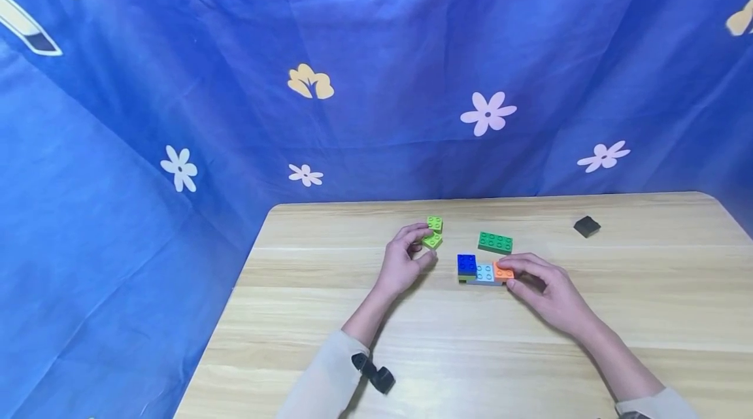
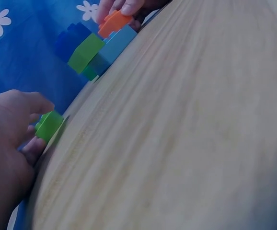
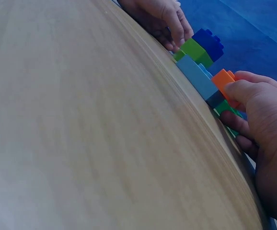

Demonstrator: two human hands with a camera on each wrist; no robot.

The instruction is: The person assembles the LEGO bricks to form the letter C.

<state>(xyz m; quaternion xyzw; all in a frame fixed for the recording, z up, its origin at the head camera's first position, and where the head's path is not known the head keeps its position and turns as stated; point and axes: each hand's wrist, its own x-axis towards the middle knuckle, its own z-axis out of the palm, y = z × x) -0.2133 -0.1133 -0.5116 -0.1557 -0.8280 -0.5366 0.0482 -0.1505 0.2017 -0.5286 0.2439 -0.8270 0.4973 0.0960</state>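
Observation:
On the table stands a block build: a light blue brick (image 1: 485,273) in the middle, a dark blue brick (image 1: 467,264) stacked over a lime one at its left end. My right hand (image 1: 550,291) pinches an orange brick (image 1: 504,271) at the build's right end, thumb in front and fingers over the top. To the left, my left hand (image 1: 406,262) has its fingers curled round a lime green brick (image 1: 433,241), index fingertip on its upper side and thumb close at the near side. Just behind lies another lime green brick (image 1: 435,223).
A longer green brick (image 1: 495,242) lies right behind the build. Farther right, near the back edge, is a small black square piece (image 1: 587,227). A blue patterned curtain (image 1: 400,79) hangs behind the wooden table (image 1: 447,353).

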